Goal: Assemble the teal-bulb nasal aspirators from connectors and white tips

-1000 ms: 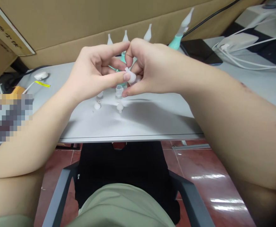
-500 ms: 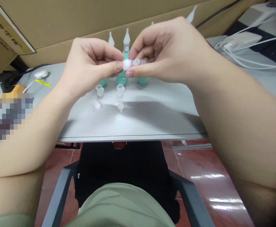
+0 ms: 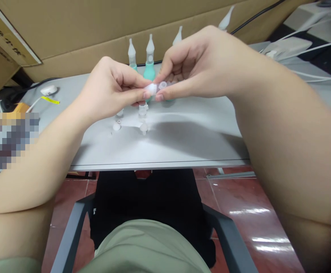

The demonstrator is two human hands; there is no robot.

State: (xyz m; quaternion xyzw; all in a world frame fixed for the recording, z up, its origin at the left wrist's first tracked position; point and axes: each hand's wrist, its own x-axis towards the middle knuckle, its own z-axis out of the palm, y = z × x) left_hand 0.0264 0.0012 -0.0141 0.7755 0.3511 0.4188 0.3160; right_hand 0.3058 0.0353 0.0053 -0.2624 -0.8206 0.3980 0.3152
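Note:
Above the desk, my left hand (image 3: 108, 89) pinches a small white plastic piece (image 3: 152, 89) between thumb and fingertips. My right hand (image 3: 202, 64) is closed on a clear plastic connector (image 3: 163, 85) with a round side port. The two pieces meet end to end; whether they are locked together is hard to see. Just behind stands a nasal aspirator with a green bulb (image 3: 149, 72) and a white tip (image 3: 150, 45). Below my fingers are a clear connector (image 3: 143, 110) and another, partly hidden connector (image 3: 120, 113). Nearer me lie two small whitish caps (image 3: 116, 126).
More white tips (image 3: 131, 49) rise behind my hands, one far right (image 3: 226, 19). A cardboard wall (image 3: 97, 26) backs the grey desk (image 3: 165, 151). White cables (image 3: 310, 74) lie at right, a white plastic device (image 3: 49, 90) at left. The chair's armrests flank me.
Both hands have come slightly down and nearer me, still gripping the joined pieces. More of the tips behind shows, while the clear connectors on the desk are more covered.

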